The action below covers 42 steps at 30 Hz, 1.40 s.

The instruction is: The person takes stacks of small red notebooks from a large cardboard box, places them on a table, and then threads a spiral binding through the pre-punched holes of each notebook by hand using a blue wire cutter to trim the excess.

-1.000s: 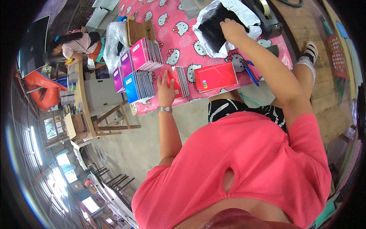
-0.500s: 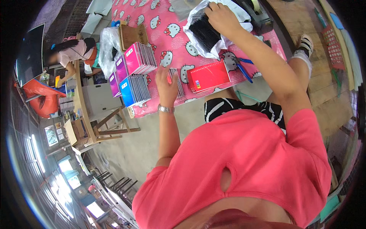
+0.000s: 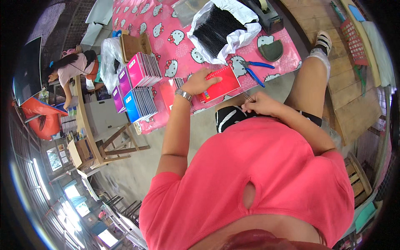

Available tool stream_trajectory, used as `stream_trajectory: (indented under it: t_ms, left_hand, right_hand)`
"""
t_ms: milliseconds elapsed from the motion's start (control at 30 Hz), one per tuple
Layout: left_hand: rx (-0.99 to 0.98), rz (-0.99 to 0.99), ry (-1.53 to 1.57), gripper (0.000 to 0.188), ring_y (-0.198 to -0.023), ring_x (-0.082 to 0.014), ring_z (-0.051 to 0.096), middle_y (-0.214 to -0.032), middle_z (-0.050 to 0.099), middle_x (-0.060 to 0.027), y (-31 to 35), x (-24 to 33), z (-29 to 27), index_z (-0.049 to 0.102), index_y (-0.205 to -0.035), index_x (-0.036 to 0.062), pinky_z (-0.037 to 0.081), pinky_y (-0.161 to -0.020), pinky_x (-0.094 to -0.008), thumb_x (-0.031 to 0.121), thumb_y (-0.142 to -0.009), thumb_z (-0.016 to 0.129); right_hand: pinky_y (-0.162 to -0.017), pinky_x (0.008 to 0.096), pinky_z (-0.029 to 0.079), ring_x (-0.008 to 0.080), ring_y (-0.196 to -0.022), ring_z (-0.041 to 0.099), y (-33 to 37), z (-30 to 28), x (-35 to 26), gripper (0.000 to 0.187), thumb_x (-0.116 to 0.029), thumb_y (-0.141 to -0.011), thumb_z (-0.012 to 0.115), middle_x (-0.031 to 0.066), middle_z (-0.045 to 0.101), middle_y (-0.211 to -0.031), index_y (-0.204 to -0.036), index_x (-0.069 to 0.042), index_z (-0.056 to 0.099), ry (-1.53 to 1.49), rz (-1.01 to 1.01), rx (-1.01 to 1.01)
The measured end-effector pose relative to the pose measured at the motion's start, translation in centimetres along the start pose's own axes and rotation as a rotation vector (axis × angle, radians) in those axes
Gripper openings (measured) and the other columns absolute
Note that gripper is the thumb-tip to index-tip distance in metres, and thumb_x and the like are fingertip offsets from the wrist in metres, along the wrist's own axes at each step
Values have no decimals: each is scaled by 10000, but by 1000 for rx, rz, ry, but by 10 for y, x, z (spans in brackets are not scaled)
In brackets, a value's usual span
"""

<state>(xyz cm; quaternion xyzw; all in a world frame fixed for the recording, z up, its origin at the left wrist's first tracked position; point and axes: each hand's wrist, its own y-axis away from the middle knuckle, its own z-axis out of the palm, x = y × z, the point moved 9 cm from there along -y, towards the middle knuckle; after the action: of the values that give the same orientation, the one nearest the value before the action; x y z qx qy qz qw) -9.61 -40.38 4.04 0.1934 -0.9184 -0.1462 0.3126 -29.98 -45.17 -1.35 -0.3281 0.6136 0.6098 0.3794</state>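
Observation:
My left hand point(image 3: 202, 82) grips the left side of a red notebook point(image 3: 225, 86) at the table's near edge, its thumb over the cover. My right hand point(image 3: 261, 104) is closed on a thin dark spiral binding coil point(image 3: 248, 97), just off that edge beside the notebook. Under and left of my left wrist is a stack of red spiral notebooks point(image 3: 168, 91), partly covered. Blue-handled pliers point(image 3: 256, 71) lie to the right of the red notebook. Beyond it, many black coils point(image 3: 216, 31) rest in an opened white wrapping point(image 3: 246, 35).
Stacks of pink notebooks point(image 3: 141, 73), blue notebooks point(image 3: 139, 104) and purple notebooks point(image 3: 121, 89) stand at the left. A tape dispenser point(image 3: 271, 18) and a dark green pouch-like thing point(image 3: 271, 51) sit at the right. Another person point(image 3: 75, 66) works at a wooden table further left.
My right hand has come back from the white wrapping to the table's near edge and now holds a coil. My left hand has moved right, from the red stack onto the red notebook.

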Motion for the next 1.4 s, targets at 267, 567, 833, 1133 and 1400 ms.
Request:
stream_trajectory:
  t_ms: [267, 567, 833, 1133, 1400]
  left_hand:
    - [171, -156, 318, 513, -964, -345, 658, -1019, 687, -194, 18, -29, -14, 647, -1177, 5, 508, -880, -375, 378, -833, 732]
    - [571, -124, -143, 334, -631, -296, 642, -745, 661, -148, 72, 28, -61, 616, -955, 44, 492, -579, -383, 315, -817, 754]
    - [583, -215, 255, 234, -760, -305, 661, -857, 667, -174, 68, 16, -42, 585, -1022, 55, 517, -663, -425, 274, -941, 604]
    - [922, 120, 1061, 414, -1252, -268, 511, -1297, 573, -120, 118, 39, -56, 475, -1325, 5, 319, -1114, -476, 111, -938, 577]
    - [799, 201, -257, 269, -992, -334, 546, -1077, 593, -133, 86, 80, -30, 594, -1127, 43, 386, -958, -479, 106, -868, 628]
  right_hand:
    - [-646, 324, 481, 166, -696, 619, -1, -23, -91, 530, -550, -941, 552, 81, 664, -783, -1011, -35, 657, 163, -348, 33]
    - [-664, 284, 475, 129, -716, 576, 5, -72, -92, 235, -245, -925, 615, 63, 610, -772, -985, -20, 645, 122, -477, 475]
    - [-689, 393, 521, 275, -790, 638, 23, 27, -151, 369, -254, -799, 710, 106, 589, -1073, -1104, -86, 586, 568, -752, 414]
    - [-672, 297, 504, 198, -776, 651, 30, -11, -178, 215, -181, -859, 687, 103, 679, -945, -1027, -47, 683, 502, -909, 718]
    - [-761, 340, 504, 235, -833, 654, -17, -16, -98, 341, -177, -880, 673, 171, 691, -993, -1182, -24, 642, -10, -316, 473]
